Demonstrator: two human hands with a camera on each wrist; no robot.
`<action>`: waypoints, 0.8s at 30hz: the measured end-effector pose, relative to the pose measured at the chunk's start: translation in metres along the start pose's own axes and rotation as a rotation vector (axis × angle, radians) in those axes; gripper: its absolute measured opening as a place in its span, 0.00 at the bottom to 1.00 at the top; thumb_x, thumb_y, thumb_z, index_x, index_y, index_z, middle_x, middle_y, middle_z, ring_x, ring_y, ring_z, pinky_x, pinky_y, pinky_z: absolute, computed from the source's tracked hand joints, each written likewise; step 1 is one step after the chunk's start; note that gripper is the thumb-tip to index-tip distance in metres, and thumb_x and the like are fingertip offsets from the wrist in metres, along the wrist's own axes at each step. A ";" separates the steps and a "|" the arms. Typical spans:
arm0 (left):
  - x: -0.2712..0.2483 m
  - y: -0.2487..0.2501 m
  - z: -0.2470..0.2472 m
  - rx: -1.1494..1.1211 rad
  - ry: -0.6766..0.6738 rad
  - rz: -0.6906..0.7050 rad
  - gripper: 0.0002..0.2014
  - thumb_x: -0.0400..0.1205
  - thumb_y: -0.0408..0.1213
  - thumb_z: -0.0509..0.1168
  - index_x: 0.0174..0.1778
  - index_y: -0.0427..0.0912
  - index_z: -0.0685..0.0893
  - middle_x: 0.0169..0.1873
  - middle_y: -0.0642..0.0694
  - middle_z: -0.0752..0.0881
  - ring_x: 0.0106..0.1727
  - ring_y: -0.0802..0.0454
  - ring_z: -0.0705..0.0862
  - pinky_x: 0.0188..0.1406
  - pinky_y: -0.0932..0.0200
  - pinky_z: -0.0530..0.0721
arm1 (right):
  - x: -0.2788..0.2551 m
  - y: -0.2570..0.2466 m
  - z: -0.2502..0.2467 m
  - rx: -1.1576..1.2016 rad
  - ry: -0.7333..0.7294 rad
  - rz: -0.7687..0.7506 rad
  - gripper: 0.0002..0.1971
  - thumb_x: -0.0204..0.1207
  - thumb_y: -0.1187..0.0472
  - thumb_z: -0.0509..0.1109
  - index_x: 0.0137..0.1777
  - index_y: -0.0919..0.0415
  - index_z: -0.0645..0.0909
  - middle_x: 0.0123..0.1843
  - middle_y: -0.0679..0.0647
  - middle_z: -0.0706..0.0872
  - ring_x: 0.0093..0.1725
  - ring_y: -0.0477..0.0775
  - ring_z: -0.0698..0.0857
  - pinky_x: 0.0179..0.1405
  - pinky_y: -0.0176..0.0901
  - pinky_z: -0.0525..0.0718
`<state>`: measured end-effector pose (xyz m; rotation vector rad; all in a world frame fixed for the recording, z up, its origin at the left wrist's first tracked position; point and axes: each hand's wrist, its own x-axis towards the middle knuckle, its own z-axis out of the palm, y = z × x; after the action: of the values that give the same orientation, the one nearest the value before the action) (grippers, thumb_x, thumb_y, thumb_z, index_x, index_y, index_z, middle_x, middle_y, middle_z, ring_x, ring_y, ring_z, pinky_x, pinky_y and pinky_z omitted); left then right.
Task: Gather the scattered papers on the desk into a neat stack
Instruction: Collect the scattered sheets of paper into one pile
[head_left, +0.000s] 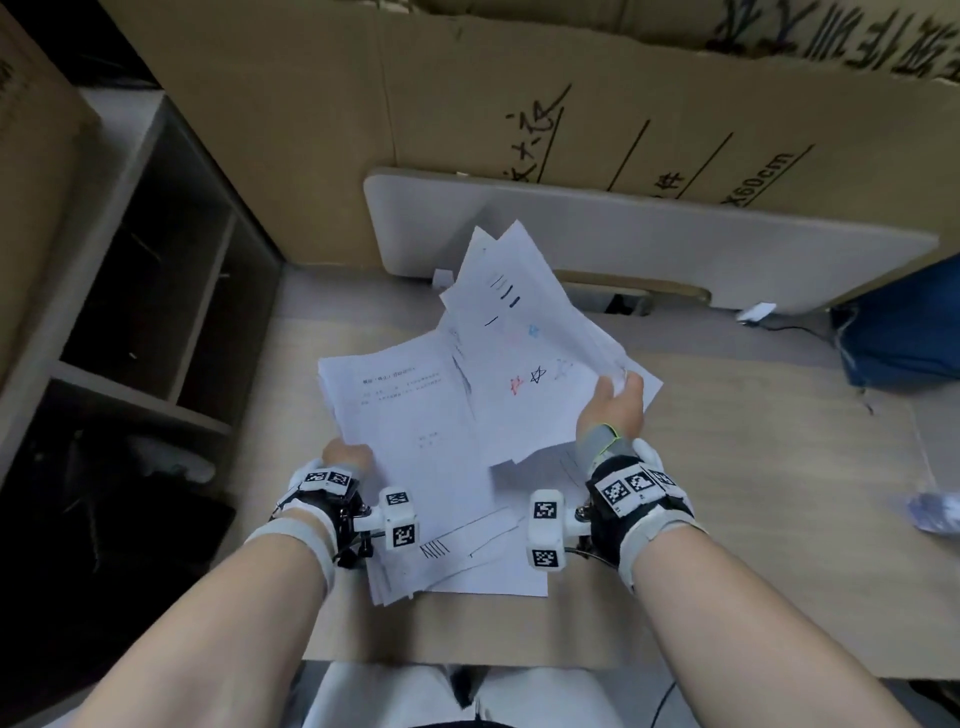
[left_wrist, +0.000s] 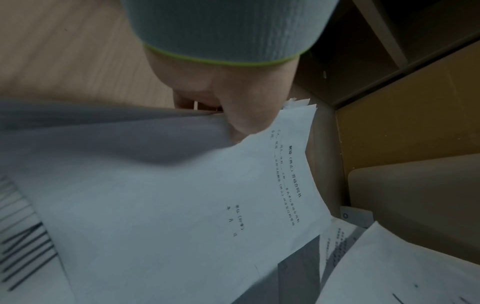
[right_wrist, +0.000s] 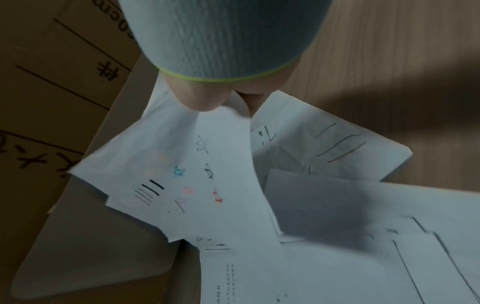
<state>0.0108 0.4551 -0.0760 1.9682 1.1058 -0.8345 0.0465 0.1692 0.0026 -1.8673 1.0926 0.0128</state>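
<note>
Papers (head_left: 415, 410) gripped by left hand (head_left: 347, 455), more pinched by right hand (head_left: 615, 402); edges fanned, bare desk (head_left: 779, 467) rightward.

Grey wristbands (head_left: 605, 441), green trim, marker cubes (head_left: 545, 527)

Papers (head_left: 415, 410) on desk (head_left: 727, 519); shelves (head_left: 156, 291) left; cardboard (head_left: 519, 104) behind.
</note>
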 end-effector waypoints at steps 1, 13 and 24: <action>0.000 -0.001 -0.001 0.030 -0.020 -0.005 0.21 0.85 0.32 0.59 0.74 0.28 0.75 0.64 0.32 0.81 0.64 0.35 0.81 0.59 0.51 0.78 | -0.001 0.003 0.001 0.022 0.007 0.000 0.17 0.87 0.54 0.54 0.73 0.54 0.70 0.58 0.61 0.84 0.49 0.60 0.80 0.48 0.45 0.73; 0.024 -0.031 0.003 -0.477 -0.049 -0.108 0.37 0.80 0.65 0.48 0.66 0.32 0.77 0.63 0.30 0.84 0.60 0.30 0.84 0.68 0.35 0.79 | -0.026 0.017 0.036 0.013 -0.098 0.056 0.22 0.88 0.58 0.54 0.79 0.63 0.63 0.75 0.63 0.75 0.72 0.64 0.77 0.68 0.49 0.73; 0.059 -0.055 0.013 -0.547 -0.160 -0.129 0.54 0.59 0.78 0.68 0.75 0.44 0.74 0.68 0.43 0.83 0.66 0.36 0.82 0.67 0.34 0.79 | -0.051 0.079 0.080 -0.632 -0.653 0.141 0.29 0.83 0.60 0.62 0.82 0.62 0.58 0.76 0.60 0.73 0.72 0.63 0.77 0.68 0.47 0.74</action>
<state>-0.0153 0.4902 -0.1454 1.3679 1.2198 -0.6528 -0.0053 0.2481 -0.0764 -2.0786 0.7895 1.0800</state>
